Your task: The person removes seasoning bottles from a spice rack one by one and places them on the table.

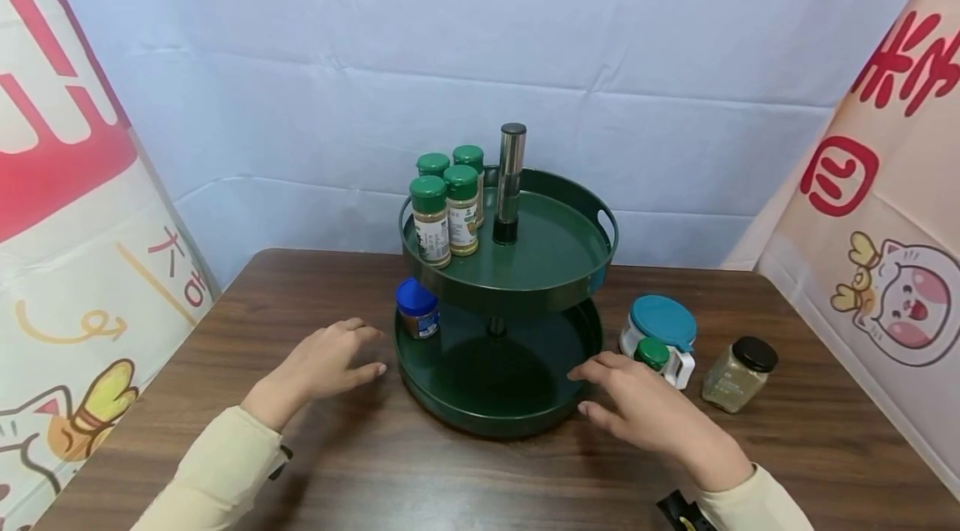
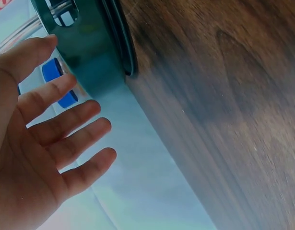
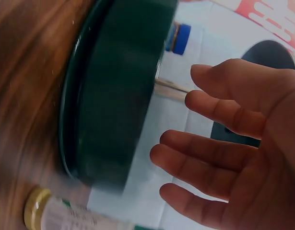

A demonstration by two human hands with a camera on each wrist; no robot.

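A dark green two-tier round rack (image 1: 501,424) with a metal post (image 1: 512,172) stands between my two hands. My left hand (image 1: 322,364) is just left of the lower tier, with relaxed, spread fingers and nothing in it. On the opposite side, my right hand (image 1: 652,410) has its fingertips right at the lower tier's rim, its fingers loosely bent and holding nothing. A blue-lidded jar (image 1: 417,310) sits at the left of the lower tier. Several green-capped spice bottles (image 1: 431,235) stand grouped on the left of the upper tier.
Right of the rack stands a white container with a blue lid (image 1: 663,321). A green-capped bottle (image 1: 652,353) is in front of it, partly hidden by my right hand. Farther right, a black-lidded jar (image 1: 738,377) leans on the wooden table (image 1: 480,489). Cloth backdrops (image 1: 360,81) surround the table.
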